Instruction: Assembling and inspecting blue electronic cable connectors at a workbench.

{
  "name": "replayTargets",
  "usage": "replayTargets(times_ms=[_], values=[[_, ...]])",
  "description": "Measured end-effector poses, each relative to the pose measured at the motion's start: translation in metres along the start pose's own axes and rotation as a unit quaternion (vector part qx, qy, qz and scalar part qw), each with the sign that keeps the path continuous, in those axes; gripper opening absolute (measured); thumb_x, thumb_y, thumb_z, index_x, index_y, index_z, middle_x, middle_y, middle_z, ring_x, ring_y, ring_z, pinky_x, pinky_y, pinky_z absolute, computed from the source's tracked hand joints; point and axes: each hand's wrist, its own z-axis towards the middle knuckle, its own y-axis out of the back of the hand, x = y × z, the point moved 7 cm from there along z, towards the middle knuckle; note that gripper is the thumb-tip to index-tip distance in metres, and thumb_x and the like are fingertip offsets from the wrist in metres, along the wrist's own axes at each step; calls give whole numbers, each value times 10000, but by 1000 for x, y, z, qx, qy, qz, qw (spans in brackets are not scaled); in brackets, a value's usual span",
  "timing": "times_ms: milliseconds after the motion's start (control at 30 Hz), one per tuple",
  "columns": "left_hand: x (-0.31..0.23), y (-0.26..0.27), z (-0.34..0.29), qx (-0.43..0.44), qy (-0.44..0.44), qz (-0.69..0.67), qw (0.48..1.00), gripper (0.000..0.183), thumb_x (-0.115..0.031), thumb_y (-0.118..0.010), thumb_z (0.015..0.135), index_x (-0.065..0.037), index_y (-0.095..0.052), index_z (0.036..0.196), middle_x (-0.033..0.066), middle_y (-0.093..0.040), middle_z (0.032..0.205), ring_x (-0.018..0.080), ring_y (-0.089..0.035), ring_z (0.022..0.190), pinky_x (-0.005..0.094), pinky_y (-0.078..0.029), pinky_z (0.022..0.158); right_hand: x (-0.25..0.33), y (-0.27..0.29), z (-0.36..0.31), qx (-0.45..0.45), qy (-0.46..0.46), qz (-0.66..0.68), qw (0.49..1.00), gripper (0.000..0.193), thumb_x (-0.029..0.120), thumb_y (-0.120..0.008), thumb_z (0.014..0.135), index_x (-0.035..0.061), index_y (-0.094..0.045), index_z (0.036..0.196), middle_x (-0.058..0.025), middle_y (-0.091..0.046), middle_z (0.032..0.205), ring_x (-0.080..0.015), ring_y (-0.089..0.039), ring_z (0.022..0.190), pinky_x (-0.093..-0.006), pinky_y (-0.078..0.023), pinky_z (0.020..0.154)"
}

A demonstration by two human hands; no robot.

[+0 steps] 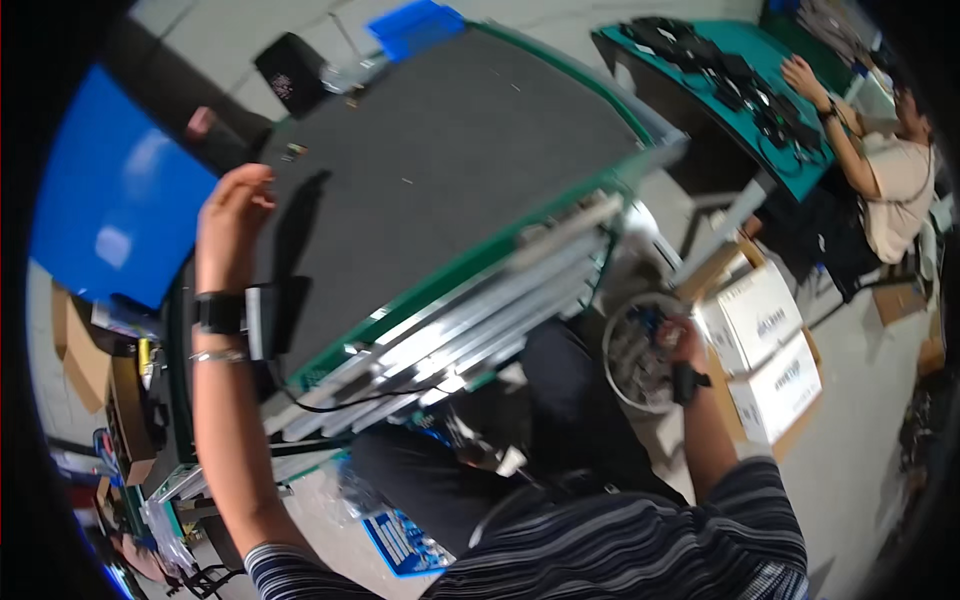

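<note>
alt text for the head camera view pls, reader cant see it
A person's left hand, fingers curled, is raised by the left edge of a dark grey-topped table, while their right hand is at a round bin with blurred contents, beside white boxes. At upper right, a co-worker reaches over a green table holding black items.

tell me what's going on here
A person is at a dark-topped bench, left hand raised by its left edge, near some small bits. The right hand is down at a round bin beside two white boxes; blur hides whether either hand holds anything. A co-worker's hand is above black items on a green table.
</note>
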Motion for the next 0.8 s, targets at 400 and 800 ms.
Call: replayTargets(times_ms=[400, 800], values=[[16, -12, 10, 65, 32, -55, 996, 233, -275, -578, 980, -89, -621, 1115, -8, -639, 970, 70, -585, 828, 230, -466, 777, 147, -599, -184, 432, 245, -400, 770, 325, 155, -546, 959, -23, -481, 1223, -56, -589, 874, -111, -551, 689, -231, -444, 645], [14, 20, 15, -22, 90, -228, 969, 497, -558, -441, 988, -111, -609, 1124, 22, -655, 963, 123, -611, 833, 264, -476, 753, -40, -753, -90, 611, 60, -585, 530, 209, 162, -609, 942, -3, -585, 1068, -13, -602, 853, -80, -550, 725, -250, -480, 695]])
